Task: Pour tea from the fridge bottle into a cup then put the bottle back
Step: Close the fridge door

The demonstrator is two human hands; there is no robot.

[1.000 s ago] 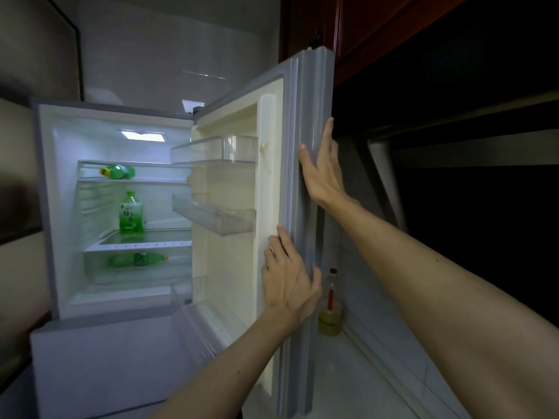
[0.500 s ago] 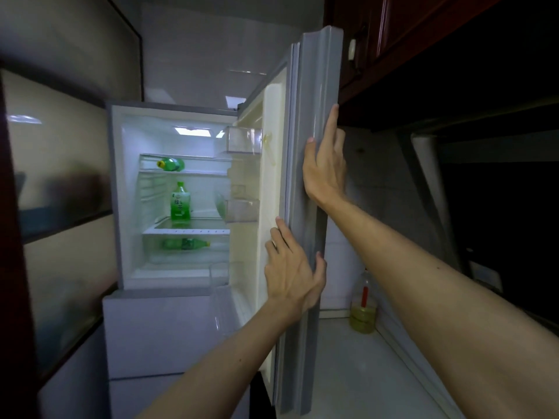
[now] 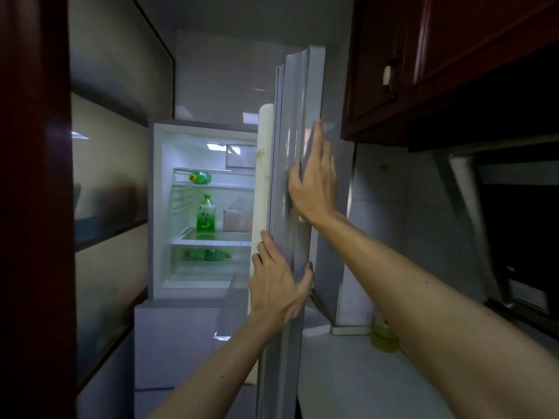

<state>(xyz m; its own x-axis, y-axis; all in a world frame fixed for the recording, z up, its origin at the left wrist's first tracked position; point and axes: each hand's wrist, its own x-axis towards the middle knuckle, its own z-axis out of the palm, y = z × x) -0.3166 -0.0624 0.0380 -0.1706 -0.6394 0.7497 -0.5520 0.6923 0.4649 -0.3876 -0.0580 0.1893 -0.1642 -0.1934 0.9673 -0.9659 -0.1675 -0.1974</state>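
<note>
The fridge (image 3: 157,207) stands open and lit. An upright green tea bottle (image 3: 206,214) stands on its middle shelf. Another green bottle (image 3: 199,177) lies on the top shelf, and a third bottle (image 3: 208,254) lies below. The grey fridge door (image 3: 299,116) faces me edge-on. My left hand (image 3: 276,285) grips the door's edge low down, fingers on the inner side and thumb round the outside. Higher up, my right hand (image 3: 314,182) presses flat on the door's outer face with straight fingers. No cup is in view.
A pale countertop (image 3: 348,373) runs to the right of the door, with a bottle of yellow liquid (image 3: 384,340) against the tiled wall. Dark red cupboards (image 3: 423,55) hang above it. A dark red frame (image 3: 33,207) and glass panels line the left side.
The door has swung further round and now shows edge-on, hiding most of its inner shelves. Both hands stayed on the door, and the fridge looks farther away.
</note>
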